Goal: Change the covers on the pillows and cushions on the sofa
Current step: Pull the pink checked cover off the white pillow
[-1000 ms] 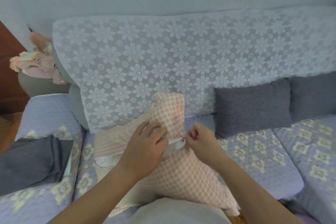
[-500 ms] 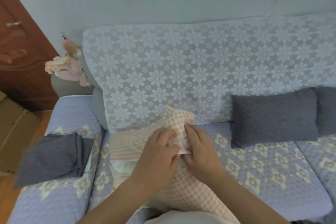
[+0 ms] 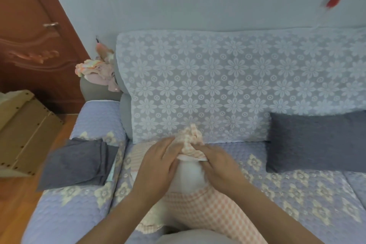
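A pillow in a pink-and-white checked cover (image 3: 213, 214) lies on the sofa seat (image 3: 297, 200) in front of me. Its white inner pillow (image 3: 188, 176) shows through the open end. My left hand (image 3: 158, 166) and my right hand (image 3: 219, 162) both grip the bunched edge of the checked cover (image 3: 192, 140) at that opening, close together. A grey cushion (image 3: 316, 142) leans against the backrest at the right. Folded grey covers (image 3: 79, 164) lie on the left armrest.
A white floral lace throw (image 3: 227, 85) drapes over the backrest. Pink clothes (image 3: 97, 71) are piled on the sofa's far left corner. A cardboard box (image 3: 21, 127) stands on the wooden floor at the left, before a brown door (image 3: 29, 35).
The view has swung left and down. My hands have come together at the cover's opening and bunched its edge, and more of the white inner pillow now shows below them.
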A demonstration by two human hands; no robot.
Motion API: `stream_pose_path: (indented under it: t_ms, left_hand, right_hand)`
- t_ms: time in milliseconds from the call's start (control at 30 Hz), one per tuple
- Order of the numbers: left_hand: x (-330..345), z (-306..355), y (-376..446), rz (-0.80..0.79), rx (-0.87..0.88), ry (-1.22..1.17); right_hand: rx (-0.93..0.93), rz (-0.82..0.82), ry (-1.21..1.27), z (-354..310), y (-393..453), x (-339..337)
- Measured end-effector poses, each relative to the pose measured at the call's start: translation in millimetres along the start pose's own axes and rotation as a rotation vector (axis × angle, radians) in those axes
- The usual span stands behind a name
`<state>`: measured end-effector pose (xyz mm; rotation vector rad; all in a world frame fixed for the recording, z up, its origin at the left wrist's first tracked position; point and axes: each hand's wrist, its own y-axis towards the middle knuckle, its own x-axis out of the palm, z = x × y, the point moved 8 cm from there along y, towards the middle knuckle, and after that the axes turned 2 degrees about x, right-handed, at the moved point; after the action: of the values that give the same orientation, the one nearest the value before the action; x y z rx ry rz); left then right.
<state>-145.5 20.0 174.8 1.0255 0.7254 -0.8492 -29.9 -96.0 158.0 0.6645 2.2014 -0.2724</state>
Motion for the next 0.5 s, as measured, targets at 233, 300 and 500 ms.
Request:
stream_pose_path:
  t_ms: [233,300,500]
  left_hand:
    - [-25.0,-40.8,70.4,-0.089,-0.45,-0.42]
    - [-17.2,-22.0,71.1,-0.282,-0.402,-0.568]
    - [36.0,10.5,3.3,-0.538,-0.257,-0.533]
  right_hand:
    - [0.303,-0.08,0.328,6.2,-3.6,15.4]
    - [0.271,0.046,0.261,9.9,-1.3,-0.2]
    - [0.422,-0.145,0.39,23.4,-2.3,-4.6]
